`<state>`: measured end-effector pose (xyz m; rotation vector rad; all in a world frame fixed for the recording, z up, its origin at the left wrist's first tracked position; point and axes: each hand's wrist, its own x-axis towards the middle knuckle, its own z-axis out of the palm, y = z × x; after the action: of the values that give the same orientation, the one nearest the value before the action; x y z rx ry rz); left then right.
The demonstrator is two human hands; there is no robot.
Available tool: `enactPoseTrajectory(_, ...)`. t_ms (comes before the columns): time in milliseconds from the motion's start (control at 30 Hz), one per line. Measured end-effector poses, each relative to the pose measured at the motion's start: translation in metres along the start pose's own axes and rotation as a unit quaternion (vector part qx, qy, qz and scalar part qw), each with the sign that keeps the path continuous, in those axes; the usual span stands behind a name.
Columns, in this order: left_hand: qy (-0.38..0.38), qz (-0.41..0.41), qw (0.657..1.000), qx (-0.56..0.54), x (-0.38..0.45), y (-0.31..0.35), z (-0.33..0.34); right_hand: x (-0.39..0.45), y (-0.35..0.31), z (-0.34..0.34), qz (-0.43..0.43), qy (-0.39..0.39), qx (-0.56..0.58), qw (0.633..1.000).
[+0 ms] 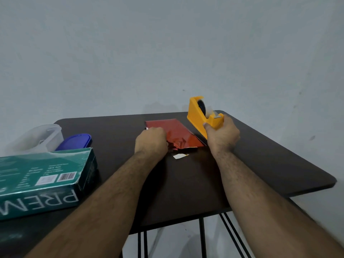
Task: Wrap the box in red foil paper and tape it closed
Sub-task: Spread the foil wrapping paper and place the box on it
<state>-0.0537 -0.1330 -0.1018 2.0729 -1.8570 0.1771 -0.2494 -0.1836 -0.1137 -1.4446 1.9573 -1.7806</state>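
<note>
**Inspector:** State the position of the wrapped box.

**Assistant:** It lies flat near the middle of the dark tabletop, toward the far edge. Its long axis runs from about 11 o'clock at the far end to 5 o'clock at the near end. The red foil paper covers the visible top; it is glossy and smooth at the far end, creased and bunched at the near end. A small pale scrap lies just beside that near end.

**Inspector:** Hands?

**Assistant:** The left hand rests on the box's left near corner, fingers curled down onto the foil; whether they pinch it I cannot tell. The right hand grips the near end of the yellow tape dispenser, fingers wrapped round it. The dispenser is a wedge of hard plastic, at 2 o'clock from the box and just beside it.

**Inspector:** Edges and room?

**Assistant:** Open tabletop lies at 3 to 5 o'clock of the box, out to a rounded corner, and at 6 o'clock toward the person. At 8 o'clock sits a long green carton of printed card. At 9 o'clock, well apart, stand a clear plastic container and a blue lid. A plain pale wall rises behind.
</note>
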Motion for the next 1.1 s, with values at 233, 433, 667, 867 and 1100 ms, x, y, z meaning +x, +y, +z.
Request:
enactPoseTrajectory(233,0.052,-0.004,0.998,-0.021,-0.005,-0.012,-0.028,-0.002,0.008,0.003,0.027,-0.041,-0.033,0.998)
enactPoseTrajectory(433,0.108,0.029,0.993,-0.044,-0.005,-0.004,-0.081,0.002,0.016,0.002,0.030,-0.070,-0.047,0.996)
enactPoseTrajectory(667,0.105,0.030,0.989,-0.096,0.007,-0.018,-0.128,-0.020,-0.011,-0.004,-0.123,0.000,0.142,0.982)
enactPoseTrajectory(867,0.063,0.009,0.983,-0.174,0.014,-0.032,-0.153,-0.052,-0.064,-0.016,-0.155,-0.094,0.311,0.933)
enactPoseTrajectory(1100,0.087,-0.007,0.945,-0.315,0.026,-0.060,-0.180,-0.036,-0.090,-0.020,-0.071,-0.184,0.199,0.960)
